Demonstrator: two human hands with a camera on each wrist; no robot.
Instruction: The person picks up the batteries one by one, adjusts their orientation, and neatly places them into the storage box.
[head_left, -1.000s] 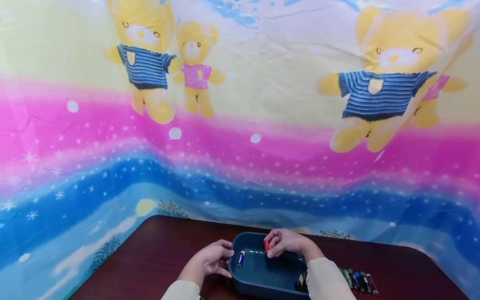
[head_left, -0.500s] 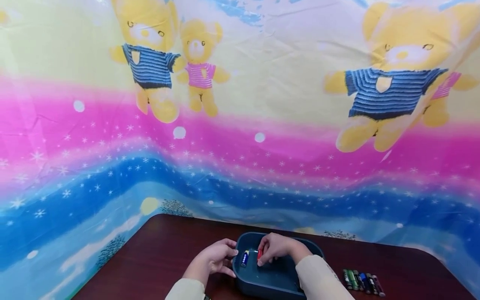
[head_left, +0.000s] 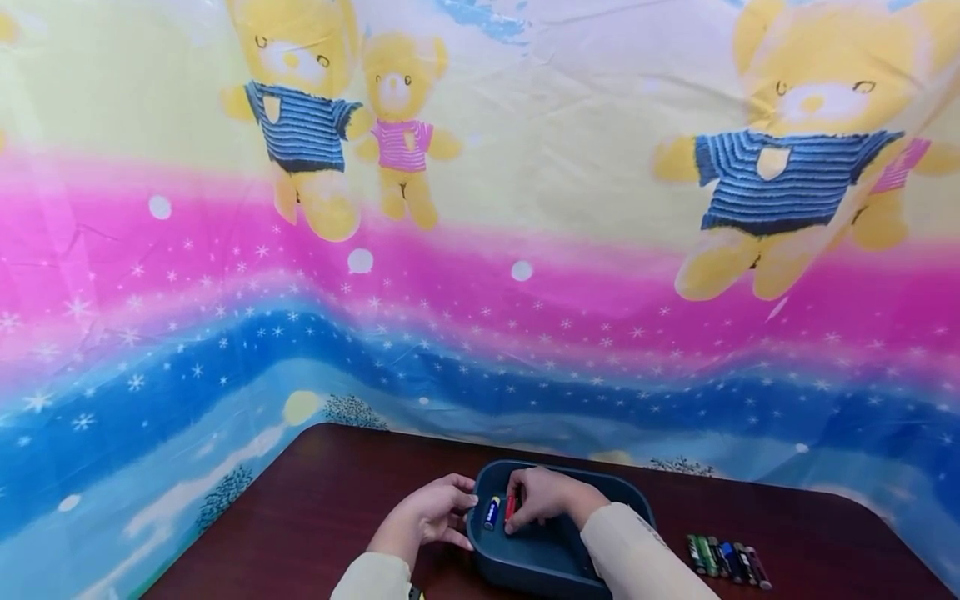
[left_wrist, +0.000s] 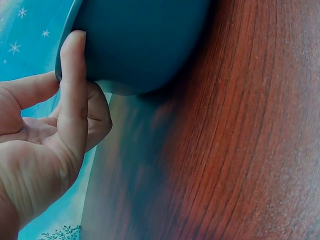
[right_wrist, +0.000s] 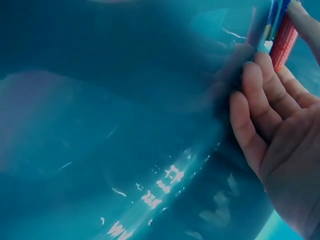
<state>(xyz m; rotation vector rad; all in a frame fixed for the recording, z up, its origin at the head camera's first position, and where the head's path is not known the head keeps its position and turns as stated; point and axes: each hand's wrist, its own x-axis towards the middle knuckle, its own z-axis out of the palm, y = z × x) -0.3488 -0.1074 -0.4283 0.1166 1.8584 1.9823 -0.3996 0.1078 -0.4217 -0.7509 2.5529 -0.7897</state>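
A dark teal plastic tray stands on the table. At its left end my left hand holds the rim; in the left wrist view that hand has a digit along the outside of the wall. My right hand reaches into the tray and pinches a red battery between thumb and fingers. Right beside it, to the left, a blue battery lies on the tray floor. In the right wrist view the red battery is partly behind the fingers, close to the blue one.
Several batteries, green, black, blue and purplish, lie side by side in a row on the table right of the tray. The dark brown table has rounded back corners. Behind it hangs a curtain printed with bears.
My right hand has lowered the red battery into the tray and moved it left, up beside the blue one. The left hand keeps its place on the rim. The view has shifted slightly.
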